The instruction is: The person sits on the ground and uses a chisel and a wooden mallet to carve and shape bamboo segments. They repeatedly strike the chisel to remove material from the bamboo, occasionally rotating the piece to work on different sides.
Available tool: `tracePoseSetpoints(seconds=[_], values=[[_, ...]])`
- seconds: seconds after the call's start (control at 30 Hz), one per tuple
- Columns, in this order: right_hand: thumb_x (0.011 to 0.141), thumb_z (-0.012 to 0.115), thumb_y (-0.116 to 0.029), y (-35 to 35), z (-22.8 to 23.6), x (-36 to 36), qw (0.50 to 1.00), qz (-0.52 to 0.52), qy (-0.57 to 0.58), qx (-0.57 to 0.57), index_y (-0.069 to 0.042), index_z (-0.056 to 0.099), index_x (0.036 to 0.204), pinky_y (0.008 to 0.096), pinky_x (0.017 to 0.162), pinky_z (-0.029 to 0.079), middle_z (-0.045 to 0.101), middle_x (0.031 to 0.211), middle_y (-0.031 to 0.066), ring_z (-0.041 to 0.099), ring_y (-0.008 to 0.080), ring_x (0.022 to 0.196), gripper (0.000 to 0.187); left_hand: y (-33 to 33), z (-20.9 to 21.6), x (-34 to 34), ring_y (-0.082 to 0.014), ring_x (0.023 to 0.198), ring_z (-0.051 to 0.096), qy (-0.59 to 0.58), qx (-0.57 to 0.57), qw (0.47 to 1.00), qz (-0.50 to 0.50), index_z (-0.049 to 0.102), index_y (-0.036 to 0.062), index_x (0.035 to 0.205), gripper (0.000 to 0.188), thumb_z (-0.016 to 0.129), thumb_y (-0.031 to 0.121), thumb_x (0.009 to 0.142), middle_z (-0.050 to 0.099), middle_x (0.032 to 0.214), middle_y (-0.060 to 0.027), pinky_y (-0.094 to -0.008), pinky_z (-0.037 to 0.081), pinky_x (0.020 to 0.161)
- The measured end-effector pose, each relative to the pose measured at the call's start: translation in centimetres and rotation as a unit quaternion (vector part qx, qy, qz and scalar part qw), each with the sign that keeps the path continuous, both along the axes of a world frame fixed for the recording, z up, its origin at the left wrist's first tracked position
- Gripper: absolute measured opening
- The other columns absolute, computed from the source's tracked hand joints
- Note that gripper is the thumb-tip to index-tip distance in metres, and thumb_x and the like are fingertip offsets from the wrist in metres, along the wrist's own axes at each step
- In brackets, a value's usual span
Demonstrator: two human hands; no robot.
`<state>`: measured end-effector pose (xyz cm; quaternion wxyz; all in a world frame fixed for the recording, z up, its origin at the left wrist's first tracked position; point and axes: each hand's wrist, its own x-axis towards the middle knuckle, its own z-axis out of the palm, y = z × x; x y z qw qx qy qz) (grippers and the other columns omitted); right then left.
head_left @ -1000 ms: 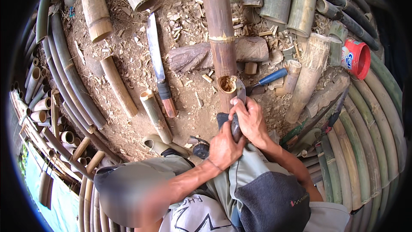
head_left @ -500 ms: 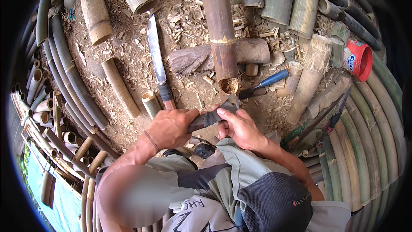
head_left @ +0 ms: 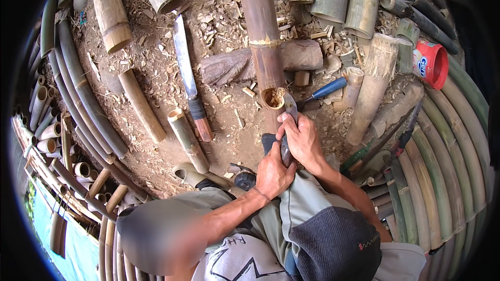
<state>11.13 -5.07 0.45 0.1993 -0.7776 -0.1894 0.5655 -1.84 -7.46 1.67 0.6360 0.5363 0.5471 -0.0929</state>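
Note:
A thick brown bamboo tube rests across a short dark log, its near end pointing toward me. A notch cut near that end shows pale wood and shavings inside. Beside the notch stands the blade of a knife, tip pointing away from me. My right hand is closed around the knife just below the blade, thumb along it. Lower down, my left hand is wrapped around the knife's near part, at my lap. Both hands partly hide the handle.
A long machete lies on the shaving-strewn ground to the left, near short bamboo pieces. To the right are a blue-handled tool, a pale bamboo length and a red container. Bamboo poles line the right side.
The knife has swung from lying crosswise to pointing away along the tube's right side. My left hand moved right and nearer my lap; my right hand shifted right and slightly forward.

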Motion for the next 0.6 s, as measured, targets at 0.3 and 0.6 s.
tracePoseSetpoints(seconds=[0.3, 0.6], values=[[0.104, 0.044, -0.027, -4.3, 4.0, 3.1, 0.967, -0.082, -0.155, 0.183, 0.0, 0.057, 0.088, 0.0344, 0.066, 0.049, 0.063, 0.067, 0.0077, 0.06, 0.0184, 0.064, 0.033, 4.5, 0.9, 1.7, -0.0368, 0.098, 0.056, -0.247, 0.355, 0.89, -0.145, 0.052, -0.0016, 0.124, 0.052, 0.072, 0.022, 0.083, 0.056, 0.111, -0.0197, -0.0418, 0.046, 0.087], [0.091, 0.063, -0.04, -16.7, -4.4, 3.9, 0.913, 0.194, -0.329, -0.141, 0.005, 0.05, 0.109, 0.0541, 0.081, 0.053, 0.065, 0.1, 0.0322, 0.065, 0.05, 0.089, 0.05, 7.0, -7.9, 14.7, -0.0349, 0.098, 0.066, -0.023, 0.358, 0.879, -0.316, 0.06, -0.0007, 0.105, 0.024, 0.061, 0.016, 0.087, 0.064, 0.105, -0.0219, -0.0444, 0.055, 0.083]])
